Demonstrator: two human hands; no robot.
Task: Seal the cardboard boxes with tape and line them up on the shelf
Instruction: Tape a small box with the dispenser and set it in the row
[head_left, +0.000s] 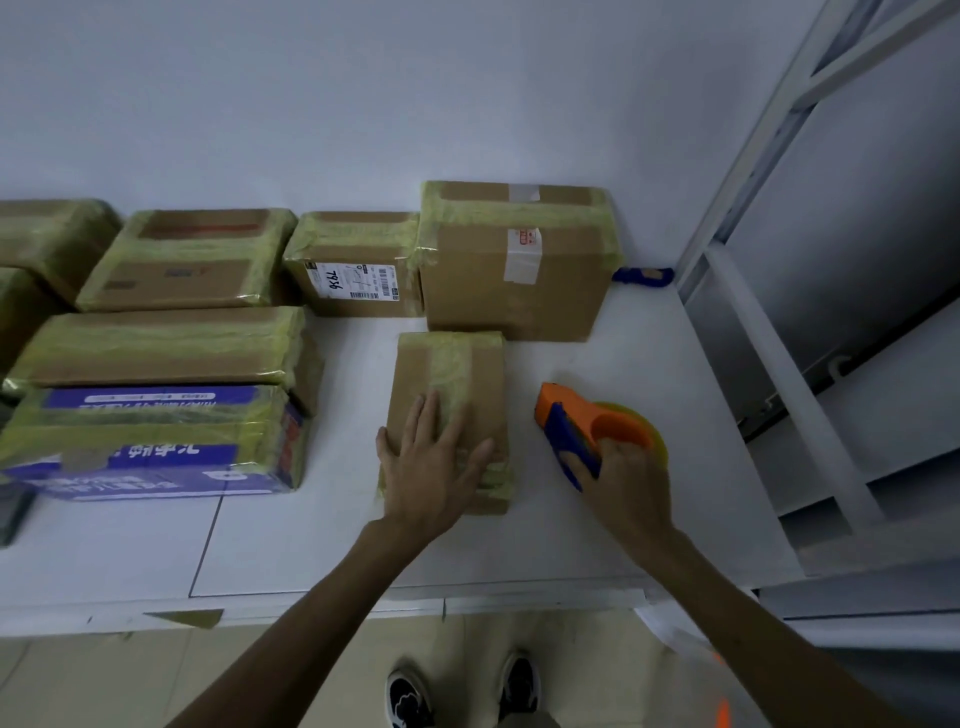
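Standing at the lower edge of the white shelf (649, 338), shoes (410, 696) bottom centre. Pressing the left hand (431, 457) flat, fingers straight and spread, on the small cardboard box (415, 374) mid-frame, probably to pin it and smooth the yellowish tape (452, 364) along its top. Gripping the orange-and-blue tape dispenser (582, 431) in the right hand (628, 478), fingers curled round it, just right of that box, close by for another strip or done, hard to say which. Further up: taller taped box (519, 280) just behind, labelled box (353, 270) beside it, more taped boxes leftward along the wall; probably lining up next.
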